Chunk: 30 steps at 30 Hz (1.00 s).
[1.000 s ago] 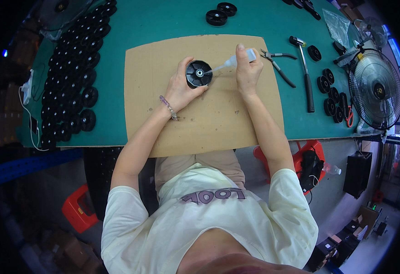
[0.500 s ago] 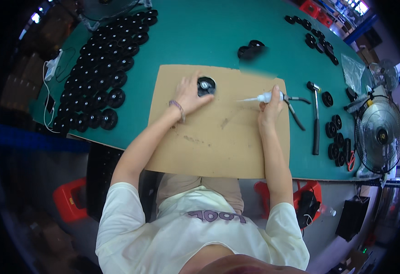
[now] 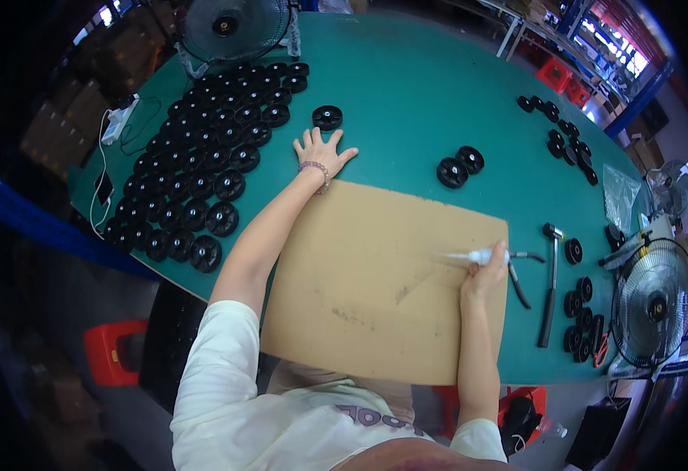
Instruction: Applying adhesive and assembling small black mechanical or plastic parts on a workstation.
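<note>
My left hand (image 3: 322, 155) is spread flat past the far left corner of the cardboard sheet (image 3: 383, 322), holding nothing. Just beyond its fingertips lies a black spoked wheel (image 3: 327, 118) with a metal hub, on the green table (image 3: 391, 94). My right hand (image 3: 485, 276) is closed round a small white squeeze bottle (image 3: 480, 257) with a thin nozzle pointing left, over the sheet's right side. Pliers (image 3: 519, 286) with dark handles lie partly behind that hand. Farther back, two more black wheels (image 3: 453, 172) rest together.
Rows of black wheels (image 3: 195, 161) cover the table's left side, below a fan (image 3: 230, 27). To the right lie a hammer (image 3: 549, 290), several small black wheels (image 3: 580, 314) and red-handled scissors (image 3: 601, 351). Another fan (image 3: 654, 302) stands at the right edge.
My left hand has moved from the cardboard to the green table beyond it, and the wheel now lies there, released. My right hand still holds the bottle. The view has shifted.
</note>
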Available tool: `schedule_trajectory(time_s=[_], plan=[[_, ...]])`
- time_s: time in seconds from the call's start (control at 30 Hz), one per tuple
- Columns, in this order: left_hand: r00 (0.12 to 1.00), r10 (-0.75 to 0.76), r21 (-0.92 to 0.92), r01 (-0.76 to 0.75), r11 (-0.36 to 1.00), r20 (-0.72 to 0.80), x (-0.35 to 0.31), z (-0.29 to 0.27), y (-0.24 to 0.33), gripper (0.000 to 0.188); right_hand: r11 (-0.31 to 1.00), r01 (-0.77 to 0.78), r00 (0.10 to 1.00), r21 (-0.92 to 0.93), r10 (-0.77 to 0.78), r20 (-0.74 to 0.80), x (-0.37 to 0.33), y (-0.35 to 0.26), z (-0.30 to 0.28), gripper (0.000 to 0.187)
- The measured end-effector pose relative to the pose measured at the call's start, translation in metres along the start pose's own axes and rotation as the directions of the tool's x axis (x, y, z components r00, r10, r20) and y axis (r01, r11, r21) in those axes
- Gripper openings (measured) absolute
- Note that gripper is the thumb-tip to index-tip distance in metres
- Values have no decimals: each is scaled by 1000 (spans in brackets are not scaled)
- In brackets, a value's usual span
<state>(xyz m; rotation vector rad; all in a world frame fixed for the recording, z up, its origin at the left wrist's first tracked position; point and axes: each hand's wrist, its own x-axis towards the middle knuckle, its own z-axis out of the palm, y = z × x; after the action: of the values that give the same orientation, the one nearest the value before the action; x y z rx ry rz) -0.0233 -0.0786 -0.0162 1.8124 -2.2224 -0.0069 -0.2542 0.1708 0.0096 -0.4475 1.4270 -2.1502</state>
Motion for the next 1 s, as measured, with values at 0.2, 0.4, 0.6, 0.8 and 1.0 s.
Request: schedule_trajectory(time_s=[0.2,0.4,0.6,0.8,1.0], plan=[[991,-120,-7,121,993,56,77,15,1,65,1000,-26,998,12,26,-62,6,7,-6,31],[965,-260,18,260,965,12,142,28,2,65,997,-48,997,-57,44,-61,1,4,-8,32],[911,-388,49,398,916,-136,174,48,1,64,990,-38,999,-134,33,-34,-2,3,-13,33],[923,225,-324,-325,889,-312,144,55,39,37,1000,-30,992,-2,29,-119,3,14,-3,21],[676,671,-435,-726,533,-304,-6,33,149,51,999,-34,999,-2,33,-41,5,12,-4,23]])
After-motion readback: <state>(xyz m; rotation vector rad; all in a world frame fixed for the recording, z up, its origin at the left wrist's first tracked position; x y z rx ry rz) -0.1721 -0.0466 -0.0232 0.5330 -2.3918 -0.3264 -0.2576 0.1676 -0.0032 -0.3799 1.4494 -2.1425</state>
